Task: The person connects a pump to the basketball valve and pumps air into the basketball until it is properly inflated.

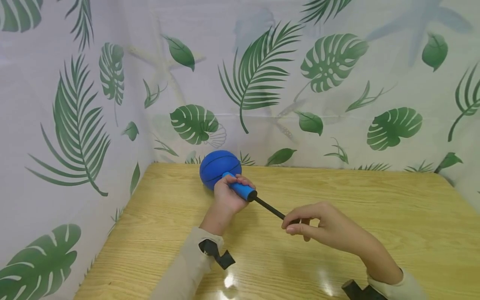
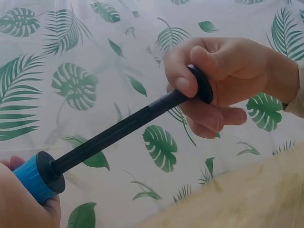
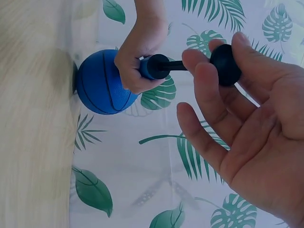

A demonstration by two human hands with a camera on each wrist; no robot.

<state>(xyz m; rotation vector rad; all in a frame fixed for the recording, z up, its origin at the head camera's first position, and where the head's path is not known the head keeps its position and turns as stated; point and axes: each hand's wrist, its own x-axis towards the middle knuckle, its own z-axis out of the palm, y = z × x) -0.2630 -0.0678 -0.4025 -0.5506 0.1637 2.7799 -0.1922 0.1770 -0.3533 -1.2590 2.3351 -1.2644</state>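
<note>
A blue ball [image 1: 215, 167] with dark seam lines sits on the table near its back edge. My left hand [image 1: 228, 197] grips the blue barrel of a hand pump [image 1: 243, 191], whose far end overlaps the ball in the head view. From the barrel's near end a long black rod [image 2: 118, 128] is drawn out. Its round black knob [image 3: 226, 65] is pinched between the thumb and fingers of my right hand [image 1: 328, 225]. The joint between pump and ball is hidden behind the left hand.
The wooden table [image 1: 375, 200] spreads around both hands. White cloth with green leaf prints [image 1: 262, 83] hangs behind it and along the left side. Both wrists wear black straps [image 1: 215, 250] over light sleeves.
</note>
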